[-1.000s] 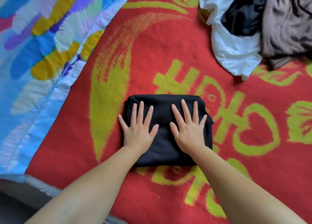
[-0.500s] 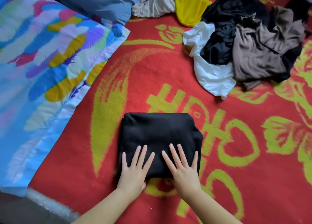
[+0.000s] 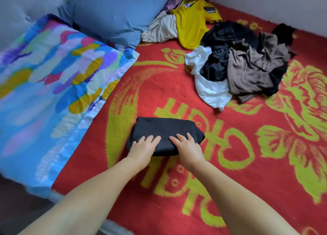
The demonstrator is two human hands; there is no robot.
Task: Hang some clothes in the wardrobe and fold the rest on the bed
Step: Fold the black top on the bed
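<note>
A folded black garment point(image 3: 164, 130) lies on the red and yellow blanket point(image 3: 230, 164) in the middle of the bed. My left hand point(image 3: 142, 147) and my right hand point(image 3: 188, 147) are side by side on its near edge, fingers curled over the top of the cloth and gripping it; the thumbs are hidden. A loose pile of unfolded clothes sits at the far right: a white piece point(image 3: 210, 91), a brown piece point(image 3: 247, 73) and black pieces point(image 3: 230, 34). Behind them lie a yellow garment point(image 3: 191, 24) and a beige one point(image 3: 162, 29).
A bright multicoloured quilt point(image 3: 53, 86) covers the left side of the bed, with a blue pillow point(image 3: 116, 13) behind it. A pale wall point(image 3: 265, 2) borders the far side. The bed's near edge point(image 3: 58, 195) shows at lower left.
My hands slid back from the middle of the black garment to its near edge, and the flat fingers curled onto the cloth. The view tilted up, showing the pillow and more clothes.
</note>
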